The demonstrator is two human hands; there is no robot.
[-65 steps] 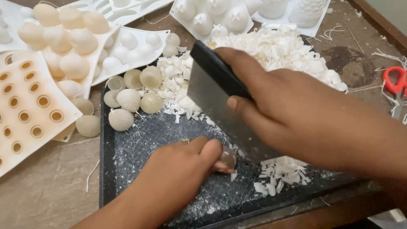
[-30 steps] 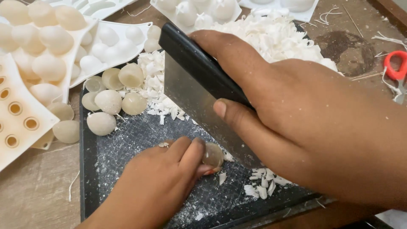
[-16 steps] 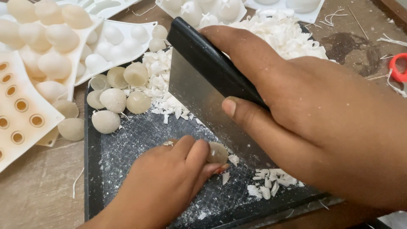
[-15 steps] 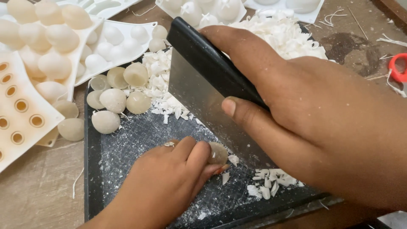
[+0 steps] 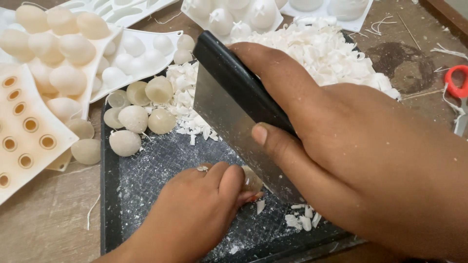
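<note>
Landmark: the black tray (image 5: pixel 109 204); every place below is told from it.
Moulds: a pale mould (image 5: pixel 29 141) with ringed holes lies left of the tray; white moulds (image 5: pixel 124 51) with round cups lie beyond its far left corner, some cups filled with wax balls.
Loose domes: a cluster of cream wax domes (image 5: pixel 134 119) sits at the tray's far left corner, one (image 5: pixel 87 151) just off its left edge.
Left hand: the left hand (image 5: pixel 195 214) rests on the tray's near middle, fingers closed narrowly round a small wax piece (image 5: pixel 251 180), pinning it to the tray floor.
Wax piece: mid-tray, touching the blade; most of it is hidden by the fingers.
Scraper: a steel scraper (image 5: pixel 229 122) with a black grip bar stands tilted over the tray's middle, its lower edge at the wax piece.
Right hand: the right hand (image 5: pixel 351 160) is wrapped firmly over the scraper's bar, thumb pressed on the blade face.
Shavings: a big heap of white shavings (image 5: pixel 331 53) fills the tray's far right; a few chips (image 5: pixel 302 219) lie near its front edge.
Scissors: red-handled scissors (image 5: pixel 457 87) lie well right of the tray.
Handling, as a judgement: the wax looks light, firm yet brittle, flaking instead of bending, and probably slick. It is best held low at the sides, fingertips kept back from the blade's edge.
</note>
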